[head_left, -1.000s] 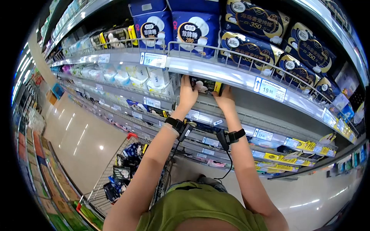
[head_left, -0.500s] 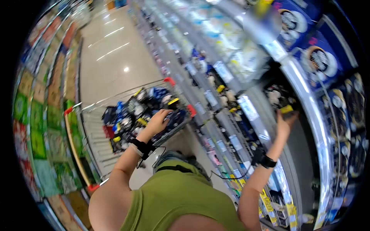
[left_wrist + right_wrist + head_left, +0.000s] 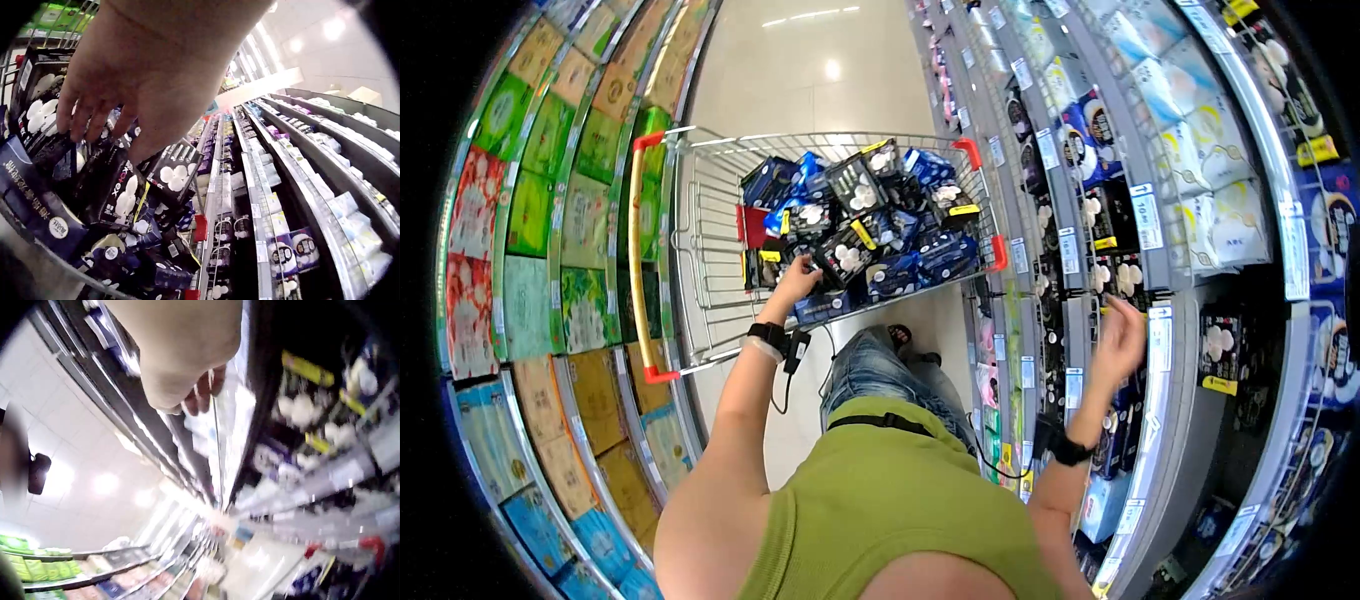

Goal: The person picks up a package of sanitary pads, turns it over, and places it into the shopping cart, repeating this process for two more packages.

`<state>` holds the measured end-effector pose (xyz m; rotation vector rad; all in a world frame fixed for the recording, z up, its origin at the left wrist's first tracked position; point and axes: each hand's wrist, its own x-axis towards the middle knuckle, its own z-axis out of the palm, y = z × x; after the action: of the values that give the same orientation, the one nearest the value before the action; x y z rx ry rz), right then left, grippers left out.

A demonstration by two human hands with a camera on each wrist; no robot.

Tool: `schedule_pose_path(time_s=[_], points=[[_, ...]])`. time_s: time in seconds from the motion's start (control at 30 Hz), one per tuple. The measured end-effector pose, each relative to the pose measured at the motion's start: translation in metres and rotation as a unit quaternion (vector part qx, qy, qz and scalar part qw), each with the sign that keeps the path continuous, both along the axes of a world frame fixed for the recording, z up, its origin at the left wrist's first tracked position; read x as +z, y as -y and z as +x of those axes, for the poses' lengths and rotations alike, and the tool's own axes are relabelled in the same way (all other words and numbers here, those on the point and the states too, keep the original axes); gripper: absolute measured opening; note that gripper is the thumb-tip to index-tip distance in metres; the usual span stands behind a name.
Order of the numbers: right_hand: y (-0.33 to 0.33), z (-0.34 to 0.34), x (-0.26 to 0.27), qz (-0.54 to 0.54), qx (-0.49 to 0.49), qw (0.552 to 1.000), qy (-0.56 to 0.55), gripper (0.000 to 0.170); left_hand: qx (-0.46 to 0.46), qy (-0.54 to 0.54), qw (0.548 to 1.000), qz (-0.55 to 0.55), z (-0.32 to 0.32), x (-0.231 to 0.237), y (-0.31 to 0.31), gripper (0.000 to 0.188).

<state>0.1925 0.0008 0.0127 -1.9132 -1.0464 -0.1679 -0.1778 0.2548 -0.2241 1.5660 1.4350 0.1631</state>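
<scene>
Black and dark blue packs lie heaped in a wire shopping cart. Over the near side of this heap, the left hand has its fingers pointing down at the black packs; in the left wrist view the left hand has relaxed fingers with no pack gripped, though contact cannot be told. The right hand is in front of the right-hand shelving, fingers loosely bent and holding nothing, as the right hand also shows in its wrist view. A black pack with a yellow strip stands on the shelf to its right.
Shelves of green, red and brown packs run along the left. White packs and price labels line the shelving on the right. The aisle floor shows beyond the cart, and the person's legs are below it.
The view has turned from the shelf to the cart. Both hands were at a black pack on the shelf; the left moved over the cart first, and the right has since come away from the shelf pack.
</scene>
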Motion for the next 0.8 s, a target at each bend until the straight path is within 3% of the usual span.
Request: schedule_pose_path(time_s=[0.03, 0.07, 0.1, 0.13, 0.17, 0.2, 0.23, 0.27, 0.33, 0.37, 0.47, 0.53, 0.57, 0.67, 0.73, 0.77, 0.8], points=[[-0.027, -0.015, -0.02, -0.023, 0.069, 0.997, -0.014, 0.016, 0.009, 0.023, 1.0, 0.006, -0.003, -0.014, -0.001, 0.055], [-0.047, -0.024, -0.054, -0.038, 0.148, 0.973, -0.172, 0.017, 0.039, 0.016, 0.998, -0.038, 0.004, -0.003, 0.0, 0.06], [-0.065, -0.042, -0.069, -0.152, 0.191, 0.933, -0.264, 0.019, 0.093, 0.033, 0.991, -0.095, 0.009, -0.004, 0.0, 0.063], [-0.083, -0.057, -0.103, -0.144, 0.257, 0.916, -0.273, 0.021, 0.147, 0.051, 0.976, -0.151, 0.014, -0.006, 0.002, 0.067], [-0.098, -0.073, -0.131, -0.168, 0.303, 0.87, -0.35, 0.023, 0.179, 0.059, 0.966, -0.176, 0.025, 0.009, 0.009, 0.069], [-0.11, -0.088, -0.163, -0.2, 0.314, 0.846, -0.382, 0.026, 0.211, 0.068, 0.954, -0.201, 0.034, 0.025, 0.014, 0.072], [-0.122, -0.105, -0.186, -0.214, 0.33, 0.829, -0.398, 0.029, 0.225, 0.106, 0.95, -0.191, 0.034, -0.001, 0.015, 0.066], [-0.13, -0.121, -0.198, -0.218, 0.331, 0.818, -0.417, 0.033, 0.26, 0.179, 0.938, -0.14, 0.036, -0.036, 0.02, 0.071], [-0.148, -0.147, -0.208, -0.274, 0.278, 0.74, -0.548, 0.036, 0.293, 0.159, 0.939, -0.077, 0.049, -0.034, 0.029, 0.073], [-0.153, -0.155, -0.217, -0.283, 0.273, 0.731, -0.557, 0.038, 0.285, 0.08, 0.955, -0.028, 0.049, -0.057, 0.027, 0.08], [-0.155, -0.169, -0.221, -0.276, 0.273, 0.738, -0.552, 0.04, 0.306, -0.058, 0.95, 0.033, 0.069, -0.028, 0.033, 0.071], [-0.152, -0.166, -0.215, -0.318, 0.262, 0.731, -0.544, 0.042, 0.298, 0.021, 0.949, 0.104, 0.072, -0.018, 0.038, 0.064], [-0.15, -0.161, -0.211, -0.335, 0.243, 0.721, -0.556, 0.045, 0.333, 0.138, 0.929, 0.084, 0.072, -0.035, 0.04, 0.058], [-0.14, -0.146, -0.216, -0.315, 0.165, 0.72, -0.596, 0.055, 0.308, 0.185, 0.93, 0.073, 0.074, 0.027, 0.055, 0.05], [-0.134, -0.132, -0.209, -0.294, 0.141, 0.723, -0.609, 0.061, 0.223, 0.299, 0.928, -0.001, 0.068, 0.045, 0.064, 0.051], [-0.131, -0.126, -0.204, -0.279, 0.142, 0.723, -0.616, 0.06, 0.159, 0.294, 0.941, -0.052, 0.067, 0.059, 0.07, 0.056], [-0.128, -0.121, -0.2, -0.262, 0.142, 0.724, -0.623, 0.059, 0.11, 0.254, 0.961, -0.023, 0.066, 0.05, 0.079, 0.062]])
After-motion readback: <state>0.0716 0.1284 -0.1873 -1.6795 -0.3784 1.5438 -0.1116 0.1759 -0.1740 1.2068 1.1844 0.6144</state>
